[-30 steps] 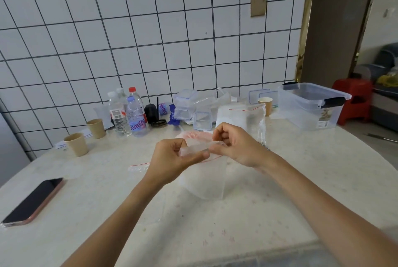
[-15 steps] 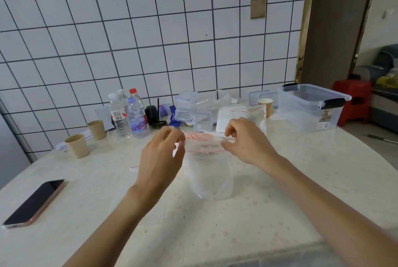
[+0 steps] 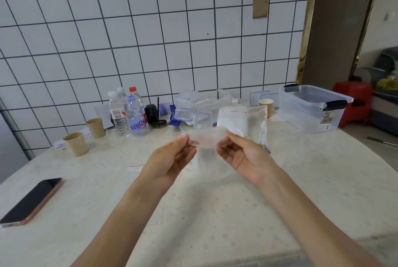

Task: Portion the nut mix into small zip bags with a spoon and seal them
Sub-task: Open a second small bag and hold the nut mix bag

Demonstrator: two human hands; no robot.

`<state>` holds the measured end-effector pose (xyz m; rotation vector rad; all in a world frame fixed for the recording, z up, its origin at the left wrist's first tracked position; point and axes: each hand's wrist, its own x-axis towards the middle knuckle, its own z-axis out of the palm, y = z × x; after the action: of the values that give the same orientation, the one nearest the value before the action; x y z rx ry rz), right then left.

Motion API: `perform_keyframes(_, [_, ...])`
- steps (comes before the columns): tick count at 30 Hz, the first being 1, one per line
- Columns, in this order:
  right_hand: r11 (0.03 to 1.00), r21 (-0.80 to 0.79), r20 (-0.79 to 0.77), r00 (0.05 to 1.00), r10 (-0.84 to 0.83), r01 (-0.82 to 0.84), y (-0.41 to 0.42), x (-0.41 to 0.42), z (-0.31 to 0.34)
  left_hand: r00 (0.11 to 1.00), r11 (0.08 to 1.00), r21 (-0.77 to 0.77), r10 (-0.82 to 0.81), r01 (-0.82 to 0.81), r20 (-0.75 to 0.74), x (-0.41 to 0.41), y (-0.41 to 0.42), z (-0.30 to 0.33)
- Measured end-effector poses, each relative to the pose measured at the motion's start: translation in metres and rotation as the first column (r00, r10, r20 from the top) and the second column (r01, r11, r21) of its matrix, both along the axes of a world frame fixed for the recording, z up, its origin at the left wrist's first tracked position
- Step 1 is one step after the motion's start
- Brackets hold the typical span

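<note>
Above the middle of the table [image 3: 301,180], the left hand [image 3: 170,163] and right hand [image 3: 243,157] are pinching opposite ends of the small zip bag [image 3: 206,139], stretching its mouth sideways between them, equally near, the body hanging down

Clear zip bag [image 3: 207,140], tan paper cups [image 3: 75,143], white black-gridded wall tiles [image 3: 150,30], red stool [image 3: 353,98].

Phone [image 3: 30,201] at the table's [image 3: 323,180] left edge, paper cups [image 3: 75,143] behind it, storage box [image 3: 313,108] far right.
</note>
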<state>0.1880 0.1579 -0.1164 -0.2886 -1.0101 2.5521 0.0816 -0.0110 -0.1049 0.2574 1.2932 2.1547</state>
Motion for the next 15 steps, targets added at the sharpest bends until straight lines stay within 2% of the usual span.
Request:
perform_keyframes(2, [0.999, 0.034, -0.031, 0.999, 0.016, -0.015, -0.002, -0.001, -0.003, 0.991, 0.995, 0.074, -0.081, 0.073, 0.104, -0.001, 0.003, 0.000])
perform_keyframes(5, [0.992, 0.124, -0.045, 0.999, 0.029, -0.024, -0.003, -0.001, -0.006, 0.979, 0.980, 0.112, -0.179, 0.167, 0.102, 0.001, 0.005, -0.004])
perform_keyframes(10, [0.984, 0.164, -0.077, 0.993, 0.087, -0.073, -0.003, 0.001, -0.007, 0.968, 0.971, 0.146, -0.211, 0.191, 0.136, -0.001, 0.005, -0.006])
perform_keyframes(13, [0.977, 0.179, -0.147, 0.979, 0.140, -0.113, -0.002, 0.005, -0.010, 0.955, 0.947, 0.188, -0.282, 0.262, 0.088, -0.001, 0.003, -0.009])
perform_keyframes(15, [0.956, 0.271, -0.132, 0.979, 0.154, -0.114, 0.000, 0.006, -0.012, 0.962, 0.954, 0.125, -0.270, 0.273, -0.042, -0.001, 0.001, -0.011])
